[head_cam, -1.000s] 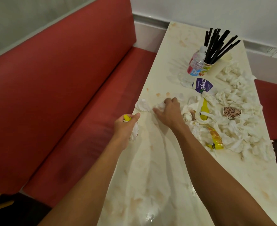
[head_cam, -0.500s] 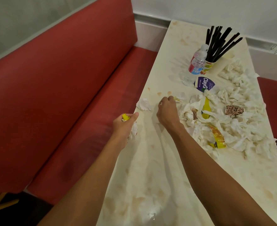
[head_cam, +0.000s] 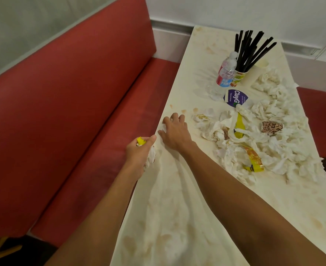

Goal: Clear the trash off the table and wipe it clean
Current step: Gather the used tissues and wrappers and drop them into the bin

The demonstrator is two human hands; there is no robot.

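Observation:
My left hand [head_cam: 139,152] hangs at the left edge of the stained white table [head_cam: 177,217] and grips a wad of white tissue with a yellow wrapper [head_cam: 140,141] poking out on top. Just beyond it, my right hand [head_cam: 174,131] lies on a crumpled white tissue [head_cam: 163,128] at the table edge, fingers curled over it. A big heap of crumpled tissues [head_cam: 284,146] covers the right half of the table, mixed with yellow wrappers [head_cam: 253,160], a blue-and-white packet [head_cam: 235,97] and a leopard-print scrap [head_cam: 272,127].
A plastic water bottle [head_cam: 226,73] and a paper cup of black straws [head_cam: 239,77] stand at the far end. Another soiled tissue [head_cam: 202,117] lies beside my right hand. A red bench seat [head_cam: 100,150] runs along the table's left side; a white wall closes the far end.
My right hand has moved left from the heap's edge to the single tissue at the table's left edge and closed over it. My left hand has kept its wad in place.

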